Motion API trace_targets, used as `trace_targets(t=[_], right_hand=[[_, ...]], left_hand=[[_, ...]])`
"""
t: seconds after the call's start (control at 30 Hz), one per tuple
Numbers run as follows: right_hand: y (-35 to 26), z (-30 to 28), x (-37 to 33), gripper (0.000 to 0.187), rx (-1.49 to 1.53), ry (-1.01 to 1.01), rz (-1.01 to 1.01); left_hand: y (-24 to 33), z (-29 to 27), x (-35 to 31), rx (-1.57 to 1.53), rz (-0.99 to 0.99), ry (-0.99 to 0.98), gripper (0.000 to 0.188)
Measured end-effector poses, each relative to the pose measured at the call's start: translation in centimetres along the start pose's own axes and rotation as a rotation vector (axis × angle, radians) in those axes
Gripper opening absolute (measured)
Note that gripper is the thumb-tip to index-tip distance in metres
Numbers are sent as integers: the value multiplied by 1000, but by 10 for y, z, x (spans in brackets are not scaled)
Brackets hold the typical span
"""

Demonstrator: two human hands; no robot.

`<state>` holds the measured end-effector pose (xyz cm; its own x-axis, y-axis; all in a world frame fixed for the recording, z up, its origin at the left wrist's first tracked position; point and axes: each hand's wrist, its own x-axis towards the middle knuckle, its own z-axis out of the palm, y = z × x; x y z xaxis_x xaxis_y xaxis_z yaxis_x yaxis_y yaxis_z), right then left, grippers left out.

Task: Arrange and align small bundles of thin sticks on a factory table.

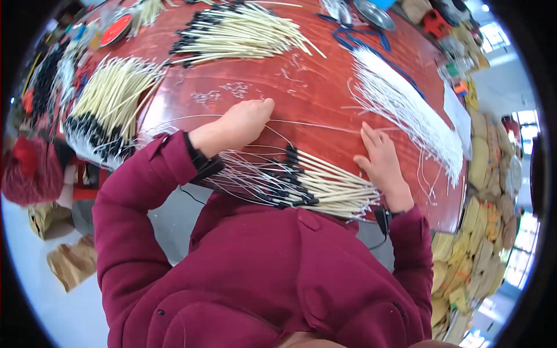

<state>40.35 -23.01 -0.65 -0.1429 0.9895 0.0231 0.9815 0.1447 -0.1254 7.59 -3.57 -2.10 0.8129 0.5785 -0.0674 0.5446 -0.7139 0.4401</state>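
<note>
Left hand [241, 123] was curled loosely, knuckles down on the counter [313, 87], fingertips pinching one thin white wire [313, 124] that ran straight across to the right hand [382, 159]; right hand lay flat, fingers spread and together pressing the wire's far end down, gripping nothing else. Looked like the wire was pulled taut between both hands to keep it straight and apart from the rest. Just below the hands, at the counter's near edge, sat a fanned bundle of cream sticks with black sleeves and thin wire tails [301, 182], laid parallel, probably so one could be picked at a time. Loose white wires [400, 104] were heaped just beyond the right hand, within reach. More stick bundles lay at far left [110, 104] and top [243, 35], sorted into separate piles. The held wire was fine, pale, slightly bowed mid-span
</note>
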Motion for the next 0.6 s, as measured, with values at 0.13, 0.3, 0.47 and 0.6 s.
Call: trace_targets(t=[0.13, 0.3, 0.47, 0.6], right_hand=[[-8, 0, -5, 75, -15, 22, -45], [-12, -1, -2, 75, 1, -2, -27], [-12, 4, -6, 75, 40, 0, -14], [-9, 11, -4, 69, 74, 18, -55]], left_hand=[[-8, 2, 8, -126, -142, 72, 8], [-15, 3, 10, -132, -175, 72, 7], [-25, 2, 12, -146, -69, 35, 8], [-20, -7, 8, -184, -142, -13, 12]])
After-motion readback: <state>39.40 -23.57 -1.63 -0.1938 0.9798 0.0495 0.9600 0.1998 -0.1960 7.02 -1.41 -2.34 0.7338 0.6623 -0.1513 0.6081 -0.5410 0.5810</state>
